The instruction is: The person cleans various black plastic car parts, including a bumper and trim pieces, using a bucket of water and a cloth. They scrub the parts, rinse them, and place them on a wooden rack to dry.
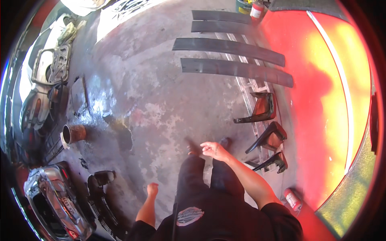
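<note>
Concrete floor [161, 100] stretches wide ahead of the left hand [152, 189] and the right hand [215, 150], leaving room to pass. Long dark panels [237, 73] across a ladder [257, 85] block the right side; a brown bucket [76, 134] obstructs the left.

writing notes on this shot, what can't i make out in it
All in the head view:
Dark-and-yellow bucket: its top is cut off by the upper edge.
Ladder-like metal frame: partly hidden by the grey panels.
Brown cylinder: its inside is lost in shadow.
Right hand: palm hidden by the hand itself.
</note>
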Available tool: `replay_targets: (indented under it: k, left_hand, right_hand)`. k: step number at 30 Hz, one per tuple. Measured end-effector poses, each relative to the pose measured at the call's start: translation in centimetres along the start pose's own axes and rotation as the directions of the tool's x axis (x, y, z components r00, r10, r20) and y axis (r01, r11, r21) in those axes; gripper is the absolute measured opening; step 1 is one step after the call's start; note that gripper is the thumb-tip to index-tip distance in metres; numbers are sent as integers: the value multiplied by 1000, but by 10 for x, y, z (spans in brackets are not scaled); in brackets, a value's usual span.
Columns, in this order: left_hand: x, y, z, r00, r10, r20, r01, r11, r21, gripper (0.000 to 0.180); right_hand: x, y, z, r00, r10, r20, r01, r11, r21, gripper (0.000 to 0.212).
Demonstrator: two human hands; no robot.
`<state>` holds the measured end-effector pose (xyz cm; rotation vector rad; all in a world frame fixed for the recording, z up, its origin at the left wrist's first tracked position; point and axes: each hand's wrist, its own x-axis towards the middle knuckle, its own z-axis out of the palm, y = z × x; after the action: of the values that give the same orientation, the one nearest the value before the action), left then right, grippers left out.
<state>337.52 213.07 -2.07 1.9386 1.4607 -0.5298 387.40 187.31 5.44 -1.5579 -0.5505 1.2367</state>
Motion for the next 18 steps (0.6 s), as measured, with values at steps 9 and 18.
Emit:
replay_targets:
  k: [9,18]
  left_hand:
    - [-109,-122,39,929,-342,142,360,744,-563,31]
    - [18,-195,-118,857,-486,171,300,202,-932,33]
  right_hand:
    - [146,-123,150,979,202,32,-205,969,137,40]
    - [281,-16,150,993,71,94,33,601,-799,24]
